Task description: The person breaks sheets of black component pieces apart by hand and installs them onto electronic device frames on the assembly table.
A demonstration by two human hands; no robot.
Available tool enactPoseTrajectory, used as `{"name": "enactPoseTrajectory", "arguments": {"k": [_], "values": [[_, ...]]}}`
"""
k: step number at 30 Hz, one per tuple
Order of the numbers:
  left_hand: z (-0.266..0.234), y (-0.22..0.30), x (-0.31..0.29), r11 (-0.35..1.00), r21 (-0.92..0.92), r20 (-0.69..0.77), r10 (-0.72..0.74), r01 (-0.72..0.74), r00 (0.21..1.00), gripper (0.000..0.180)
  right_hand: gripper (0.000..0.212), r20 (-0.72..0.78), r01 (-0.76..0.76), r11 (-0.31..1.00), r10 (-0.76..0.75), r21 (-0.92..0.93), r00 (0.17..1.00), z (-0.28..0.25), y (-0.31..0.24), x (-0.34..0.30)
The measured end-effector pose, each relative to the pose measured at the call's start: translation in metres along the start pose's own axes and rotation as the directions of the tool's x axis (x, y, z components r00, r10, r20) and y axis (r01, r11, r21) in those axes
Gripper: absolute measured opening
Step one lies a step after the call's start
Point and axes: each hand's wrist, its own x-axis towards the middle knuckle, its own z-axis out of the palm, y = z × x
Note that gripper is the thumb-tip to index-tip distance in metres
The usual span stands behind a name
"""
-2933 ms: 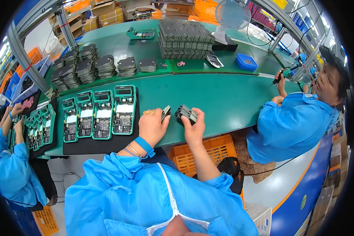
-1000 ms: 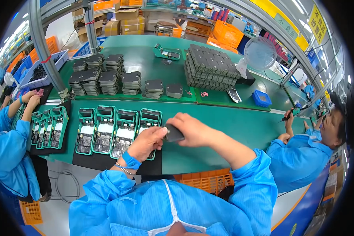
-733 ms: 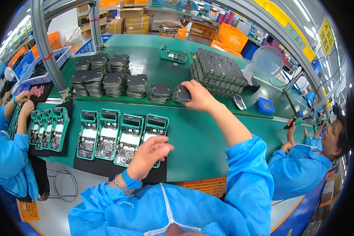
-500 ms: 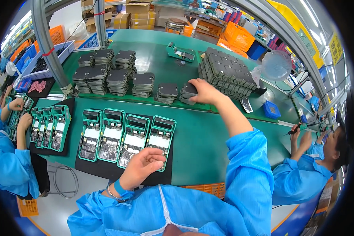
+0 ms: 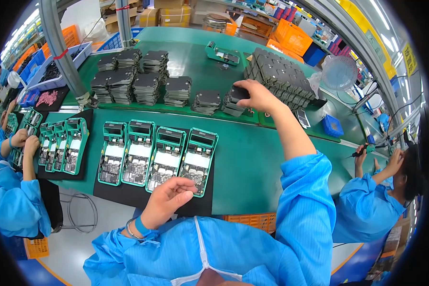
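At the far side of the bench, my right hand [image 5: 260, 97] reaches over a short stack of dark flat plates [image 5: 233, 106]. Its thumb is on the near side and its fingers on the far side, gripping at the top; how many plates are between them is hidden. My left hand [image 5: 169, 198] hovers at the near edge with loosely curled fingers, thumb apart, and nothing in it. Close to it is the rightmost green device housing [image 5: 198, 162], its circuit board exposed. Several such housings lie in a row on a black mat [image 5: 124, 194].
More plate stacks [image 5: 178, 90] stand left of my right hand, with a large block of plates [image 5: 279, 76] behind it. A lone green housing [image 5: 222, 55] lies farther back. A blue tray [image 5: 332, 126] sits at right. Co-workers sit on both sides; a metal post [image 5: 64, 52] rises at left.
The view has shifted a little, so the bench sits slightly higher. My right hand stays at the same stack, and my left hand barely moves. The right-hand co-worker's hand has risen toward their head.
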Motion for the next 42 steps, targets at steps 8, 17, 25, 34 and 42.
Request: {"name": "enactPoseTrajectory", "arguments": {"k": [8, 17, 25, 34, 42], "values": [[-0.001, -0.010, -0.004, 0.842, -0.505, 0.155, -0.126, 0.188, 0.980, 0.062, 0.057, -0.038, 0.392, 0.913, -0.390, 0.115, 0.920, 0.013, -0.141, -0.093], [0.003, -0.046, -0.027, 0.629, -0.610, 0.479, -0.190, 0.481, 0.857, 0.043, 0.065, -0.063, 0.224, 0.921, -0.216, 0.318, 0.974, 0.120, -0.187, -0.212], [-0.012, -0.031, -0.053, 0.621, -0.660, 0.290, -0.309, 0.423, 0.906, 0.045, 0.048, -0.162, 0.352, 0.896, -0.318, 0.271, 0.934, 0.134, -0.191, -0.219], [-0.044, -0.019, -0.079, 0.712, -0.648, 0.175, -0.206, 0.270, 0.963, 0.048, 0.035, -0.267, 0.208, 0.978, -0.209, -0.034, 0.941, 0.144, -0.161, -0.169], [-0.054, -0.018, -0.080, 0.762, -0.609, 0.084, -0.213, 0.220, 0.973, 0.047, 0.035, -0.169, 0.233, 0.967, -0.248, -0.102, 0.954, 0.145, -0.163, -0.165]]}}
